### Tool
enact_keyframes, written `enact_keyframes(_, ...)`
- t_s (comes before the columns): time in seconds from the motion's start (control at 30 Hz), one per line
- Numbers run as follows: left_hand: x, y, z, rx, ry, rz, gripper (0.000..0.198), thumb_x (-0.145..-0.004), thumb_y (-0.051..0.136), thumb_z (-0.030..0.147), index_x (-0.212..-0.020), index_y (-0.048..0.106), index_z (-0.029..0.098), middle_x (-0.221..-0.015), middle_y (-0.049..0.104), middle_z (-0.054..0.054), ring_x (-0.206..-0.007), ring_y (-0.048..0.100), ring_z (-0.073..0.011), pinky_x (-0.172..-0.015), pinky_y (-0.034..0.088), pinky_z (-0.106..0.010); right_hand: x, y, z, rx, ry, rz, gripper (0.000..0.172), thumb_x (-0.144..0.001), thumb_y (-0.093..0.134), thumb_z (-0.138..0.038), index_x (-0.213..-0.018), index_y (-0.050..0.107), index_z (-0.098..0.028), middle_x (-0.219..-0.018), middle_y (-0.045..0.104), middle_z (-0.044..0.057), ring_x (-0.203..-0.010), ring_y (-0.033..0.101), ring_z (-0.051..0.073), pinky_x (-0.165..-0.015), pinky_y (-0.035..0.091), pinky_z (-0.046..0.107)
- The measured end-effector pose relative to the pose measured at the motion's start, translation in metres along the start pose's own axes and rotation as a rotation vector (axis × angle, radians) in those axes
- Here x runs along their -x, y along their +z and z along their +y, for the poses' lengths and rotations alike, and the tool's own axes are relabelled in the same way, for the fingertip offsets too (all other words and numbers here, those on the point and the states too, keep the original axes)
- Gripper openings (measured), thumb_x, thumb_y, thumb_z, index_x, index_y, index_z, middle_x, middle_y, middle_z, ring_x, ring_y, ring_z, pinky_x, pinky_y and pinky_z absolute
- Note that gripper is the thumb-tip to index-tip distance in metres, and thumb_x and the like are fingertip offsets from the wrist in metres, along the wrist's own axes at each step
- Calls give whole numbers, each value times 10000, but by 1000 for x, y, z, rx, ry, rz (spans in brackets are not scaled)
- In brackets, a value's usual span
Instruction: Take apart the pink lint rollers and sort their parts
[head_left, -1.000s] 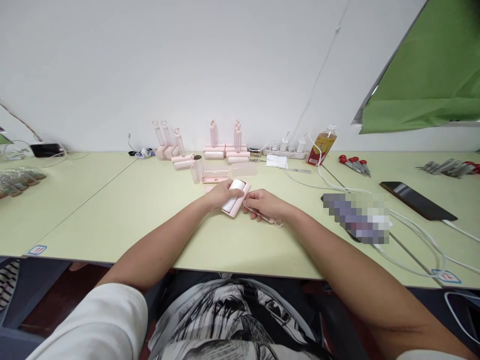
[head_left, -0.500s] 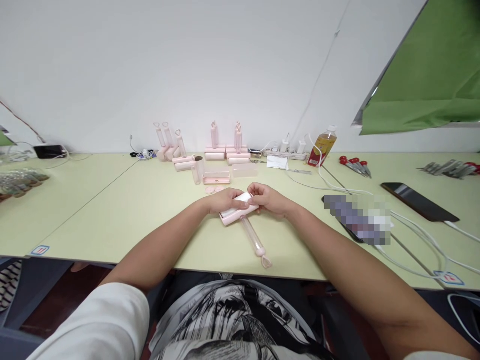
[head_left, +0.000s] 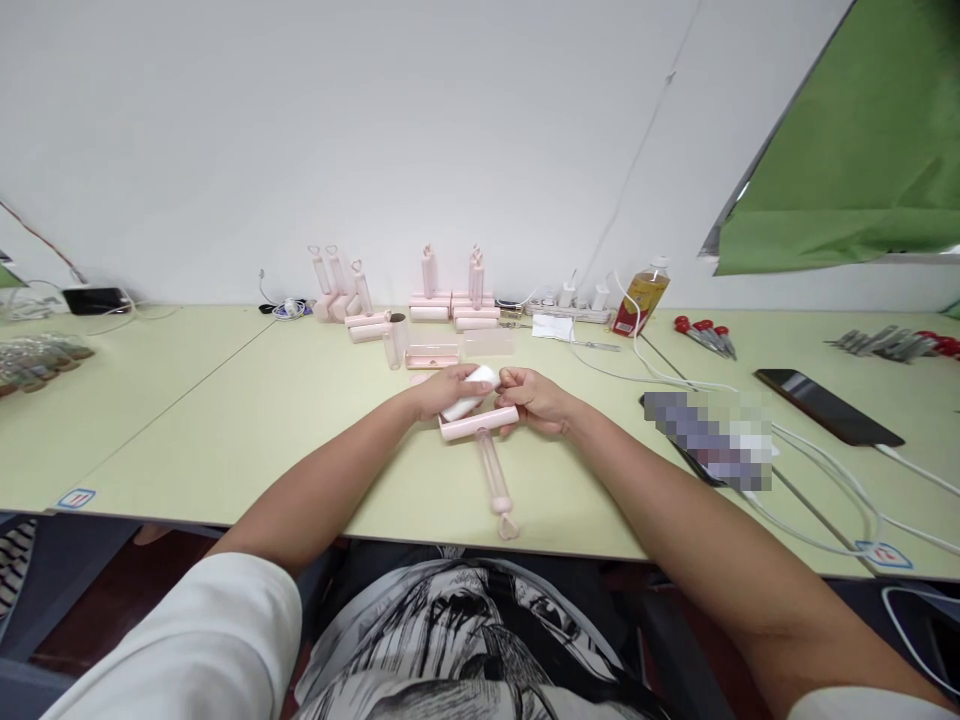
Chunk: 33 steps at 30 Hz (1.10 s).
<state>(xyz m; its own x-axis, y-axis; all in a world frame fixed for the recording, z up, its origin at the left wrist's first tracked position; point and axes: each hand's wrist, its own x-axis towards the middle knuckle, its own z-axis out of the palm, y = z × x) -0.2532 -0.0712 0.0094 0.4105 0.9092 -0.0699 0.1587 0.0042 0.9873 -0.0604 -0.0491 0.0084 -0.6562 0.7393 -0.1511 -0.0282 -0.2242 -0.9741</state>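
My left hand (head_left: 448, 390) is closed round a white roll (head_left: 469, 392), which is tilted, its right end raised. Just below the roll lies a pink roller holder (head_left: 480, 424); its clear handle (head_left: 493, 475) with a heart-shaped end points toward the table's front edge. My right hand (head_left: 534, 400) has its fingers bent together at the right end of the roll and holder; whether it grips the holder or something small is hidden. Behind my hands are a pink open case (head_left: 433, 357) and a clear cover (head_left: 489, 342).
Several pink rollers (head_left: 430, 300) stand along the wall. To the right are a drink bottle (head_left: 642, 297), red-handled tools (head_left: 705, 337), a blurred phone (head_left: 701, 435), a black phone (head_left: 829, 405) and white cables. A power strip (head_left: 577, 311) lies by the wall.
The white roll has come partly up out of the pink holder in my left hand. The holder's handle has swung to the left, and my right fingers have shifted off the roll's top.
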Motion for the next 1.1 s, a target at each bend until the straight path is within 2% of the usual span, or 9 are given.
enact_keyframes(0.1, -4, -4, -7, 130, -8, 216, 448, -681, 756, 496, -916, 518, 197, -647, 573, 27, -435, 516, -111, -404, 393, -231, -3, 2, 4, 145, -44, 168, 324, -569, 637, -78, -711, 384, -222, -544, 412, -99, -408, 473, 88, -352, 513, 266)
enact_keyframes(0.17, -6, -5, -12, 164, 1, 279, 488, -671, 760, 511, -959, 514, 204, -690, 594, 17, -452, 556, -123, -411, 431, -241, -6, -1, 7, 252, -32, 257, 276, -570, 605, -73, -737, 436, -214, -559, 431, -86, -421, 484, 95, -345, 482, 243)
enact_keyframes(0.33, -6, -6, -13, 17, 132, 249, 593, -760, 667, 582, -1210, 545, 215, -792, 628, -5, -554, 591, -117, -498, 461, -230, -8, -18, 8, 632, -80, 318, 152, -669, 613, -168, -813, 576, -195, -671, 563, -22, -559, 545, 128, -484, 475, 253)
enact_keyframes(0.43, -2, -6, -8, -261, 191, 274, 467, -793, 635, 520, -1116, 657, 184, -871, 667, -28, -689, 608, -147, -600, 474, -247, -4, -22, 5, 928, -235, 367, 254, -717, 653, -258, -960, 674, -190, -937, 683, 50, -805, 615, 189, -726, 511, 323)
enact_keyframes(0.53, 1, -7, -3, -413, 204, 261, 372, -782, 634, 441, -1018, 715, 164, -957, 694, -36, -850, 623, -196, -726, 482, -277, 3, -17, 1, 948, -342, 328, 510, -764, 636, -266, -1272, 612, -219, -1192, 668, 82, -1015, 619, 229, -907, 475, 371)
enact_keyframes(0.63, 4, -10, 0, -406, 185, 159, 429, -774, 643, 455, -1078, 721, 162, -957, 707, -39, -868, 632, -209, -755, 480, -295, 8, -12, -1, 836, -405, 219, 542, -809, 585, -232, -1350, 573, -236, -1282, 644, 66, -1149, 590, 228, -992, 438, 363)
enact_keyframes(0.8, 4, -16, -3, -451, 156, 104, 457, -701, 727, 463, -1064, 729, 185, -978, 711, -26, -886, 636, -200, -769, 469, -287, 7, -14, -2, 741, -376, 103, 349, -808, 573, -247, -1130, 701, -203, -1069, 718, 37, -978, 650, 202, -871, 493, 319)
enact_keyframes(0.93, 1, -18, -7, -477, 149, 173, 515, -652, 762, 507, -1048, 705, 182, -1033, 684, -43, -865, 612, -185, -759, 466, -292, 7, -21, -5, 712, -308, 62, 321, -772, 619, -295, -1059, 698, -175, -844, 702, 10, -757, 642, 167, -715, 488, 286)
enact_keyframes(1.1, -1, -13, -12, -457, 149, 296, 559, -610, 788, 530, -1023, 656, 177, -984, 642, -32, -827, 567, -169, -750, 454, -294, 10, -27, -9, 746, -290, 62, 301, -742, 632, -295, -1010, 688, -170, -753, 675, -9, -718, 616, 155, -691, 457, 274)
